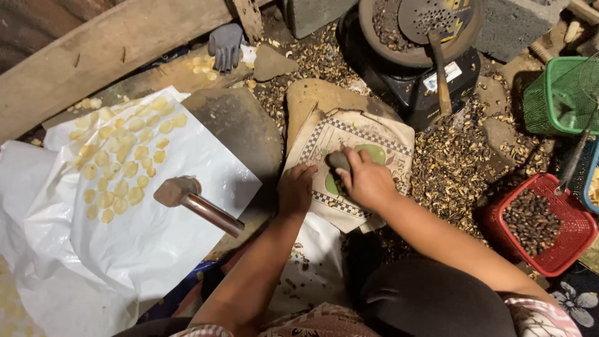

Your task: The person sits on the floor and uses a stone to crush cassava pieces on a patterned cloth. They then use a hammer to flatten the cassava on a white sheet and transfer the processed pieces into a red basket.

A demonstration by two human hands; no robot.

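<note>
My right hand (367,181) grips a small dark stone (339,160) and presses it down on a patterned cloth (374,140) with a checkered border, spread over a flat rock (312,97). Beside it, my left hand (296,189) rests with curled fingers on the cloth's near left edge; what lies under its fingers is hidden. A hammer (196,203) with a metal handle lies on a white plastic sheet (156,243) to the left. Several flattened pale yellow pieces (121,162) are laid out in rows on that sheet.
Broken shells (455,168) cover the ground to the right. A red basket (549,228) holds dark nuts, and a green basket (558,97) sits behind it. A dark pan with a perforated ladle (430,25) rests on a black stove. A grey glove (226,45) lies by a wooden beam (106,56).
</note>
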